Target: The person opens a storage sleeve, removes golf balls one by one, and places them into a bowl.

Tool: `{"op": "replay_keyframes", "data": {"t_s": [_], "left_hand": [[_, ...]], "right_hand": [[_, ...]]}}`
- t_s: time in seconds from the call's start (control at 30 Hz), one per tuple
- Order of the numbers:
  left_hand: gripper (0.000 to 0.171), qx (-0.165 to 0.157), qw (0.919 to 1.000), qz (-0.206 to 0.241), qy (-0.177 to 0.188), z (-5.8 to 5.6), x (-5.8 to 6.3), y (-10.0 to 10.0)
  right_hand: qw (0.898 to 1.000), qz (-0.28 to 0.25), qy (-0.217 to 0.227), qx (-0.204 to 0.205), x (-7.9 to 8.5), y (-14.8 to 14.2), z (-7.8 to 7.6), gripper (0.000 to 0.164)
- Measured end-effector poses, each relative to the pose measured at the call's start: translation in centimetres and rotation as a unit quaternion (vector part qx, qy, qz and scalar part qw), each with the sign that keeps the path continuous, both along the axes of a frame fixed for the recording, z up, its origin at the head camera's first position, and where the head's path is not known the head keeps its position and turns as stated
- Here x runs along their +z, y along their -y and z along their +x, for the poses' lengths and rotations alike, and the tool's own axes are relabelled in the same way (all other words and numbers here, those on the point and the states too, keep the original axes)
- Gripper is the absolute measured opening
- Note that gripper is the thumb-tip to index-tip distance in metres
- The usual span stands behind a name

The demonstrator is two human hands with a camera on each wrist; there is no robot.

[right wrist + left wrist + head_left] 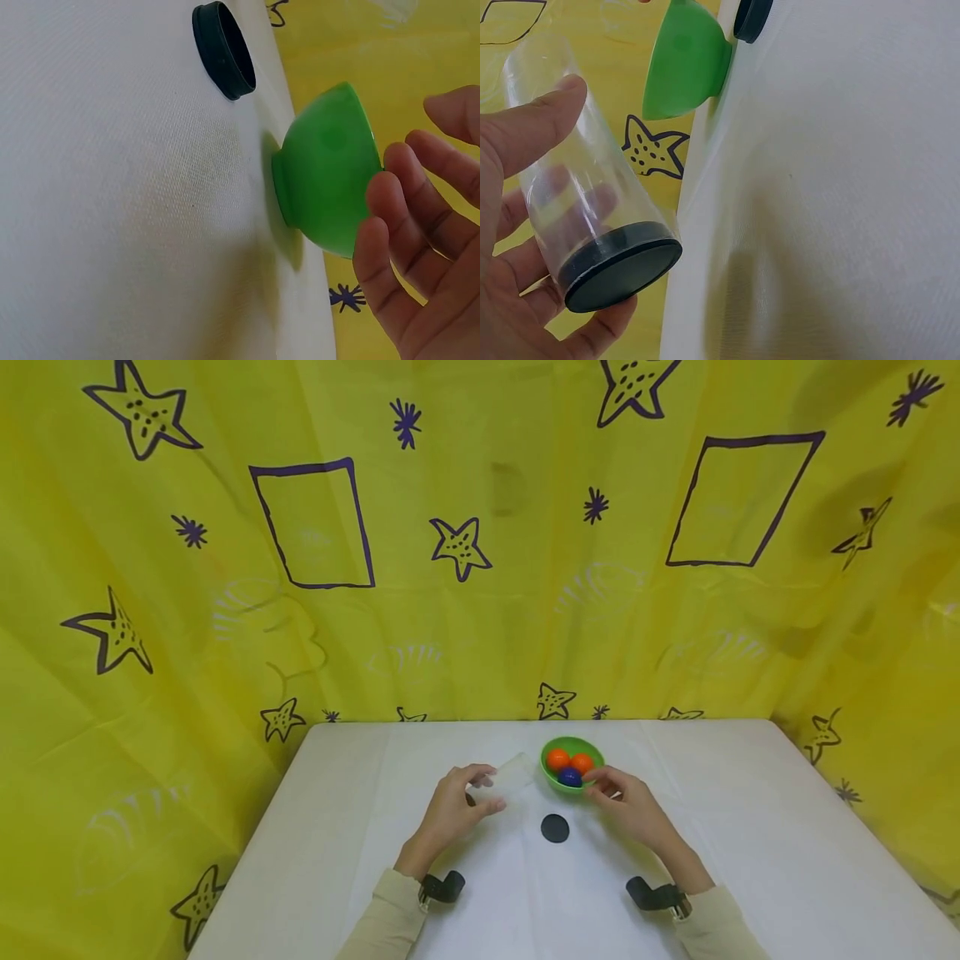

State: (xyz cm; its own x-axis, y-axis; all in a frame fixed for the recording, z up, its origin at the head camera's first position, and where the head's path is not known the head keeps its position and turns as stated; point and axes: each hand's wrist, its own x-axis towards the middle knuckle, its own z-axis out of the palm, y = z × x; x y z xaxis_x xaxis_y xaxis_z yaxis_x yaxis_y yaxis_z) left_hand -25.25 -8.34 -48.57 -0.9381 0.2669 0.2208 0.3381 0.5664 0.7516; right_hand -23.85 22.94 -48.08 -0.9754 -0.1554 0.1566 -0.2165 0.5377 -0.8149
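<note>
My left hand (453, 802) holds a clear plastic tube (622, 195) at a tilt above the table, thumb on one side and fingers round the other. A dark cap (626, 277) closes its near end. To the right of the tube stands a green bowl (552, 784) with two orange balls, one (557, 759) beside the other (582, 764), and a dark blue ball (570, 777). My right hand (630, 806) is at the bowl's right rim with fingers loosely bent and nothing in them. Whether its fingertips touch the rim, I cannot tell.
A loose dark round cap (223, 52) lies on the white-covered table (352, 860), in front of the bowl and between my hands. Behind the table hangs a yellow curtain (480, 627) with purple stars and frames.
</note>
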Motion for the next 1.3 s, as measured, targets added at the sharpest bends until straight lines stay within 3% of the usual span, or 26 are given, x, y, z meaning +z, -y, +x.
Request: {"op": "replay_keyframes", "data": {"t_s": [0.37,0.6,0.97,1.17,1.3], "left_hand": [[0.055,0.001,0.9996,0.005,0.026,0.2,0.0,-0.4],[0.051,-0.022,0.9994,0.027,0.008,0.3,-0.4,-0.6],[0.048,-0.015,0.9975,0.066,0.022,0.1,-0.9,-0.8],[0.047,-0.018,0.9954,0.070,0.063,0.0,-1.2,-0.5],[0.049,-0.024,0.9942,0.049,0.093,-0.2,-1.2,-0.2]], "right_hand": [[0.998,0.022,-0.003,0.057,0.0,-0.6,0.2,0.022],[0.998,0.026,0.001,0.064,0.4,-1.0,0.3,0.023],[0.997,0.037,0.004,0.068,0.7,-1.4,0.2,0.026],[0.997,0.044,0.011,0.065,1.0,-1.5,0.4,0.027],[0.997,0.059,0.009,0.056,1.1,-1.8,0.6,0.027]]}}
